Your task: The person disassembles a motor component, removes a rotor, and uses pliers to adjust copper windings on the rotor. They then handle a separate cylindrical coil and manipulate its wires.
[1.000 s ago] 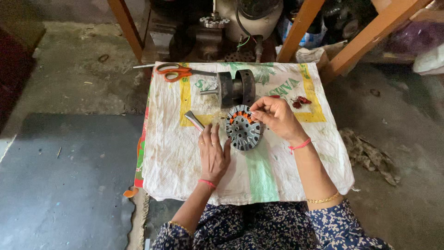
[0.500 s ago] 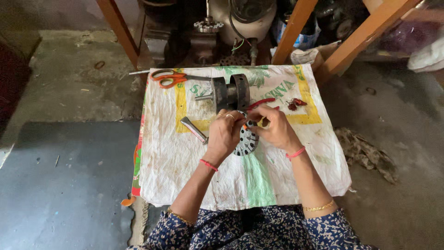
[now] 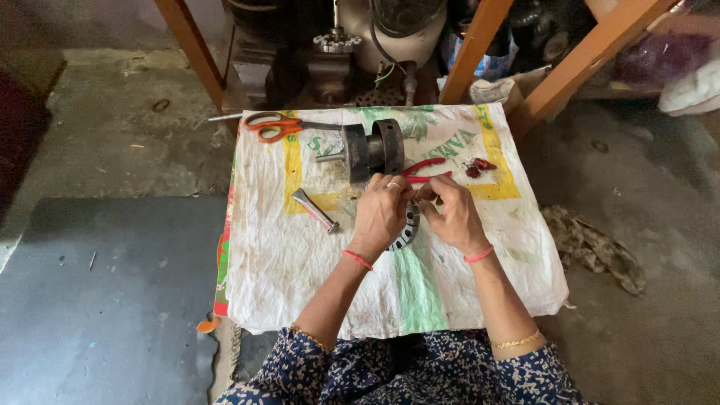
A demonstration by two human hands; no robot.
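The left hand lies curled over a round, toothed metal stator, fingers drawn together at its top edge; most of the part is hidden beneath the palm. The right hand meets it from the other side, fingertips pinched close against the left fingertips above the stator. What the fingertips pinch cannot be determined.

The stator rests on a white woven sack covering the desk. Just beyond both hands stands a dark cylindrical motor part with a shaft. Red-handled pliers lie just beyond the right hand. A short metal tool lies near the left hand, on its outer side. Orange-handled scissors lie well beyond it.
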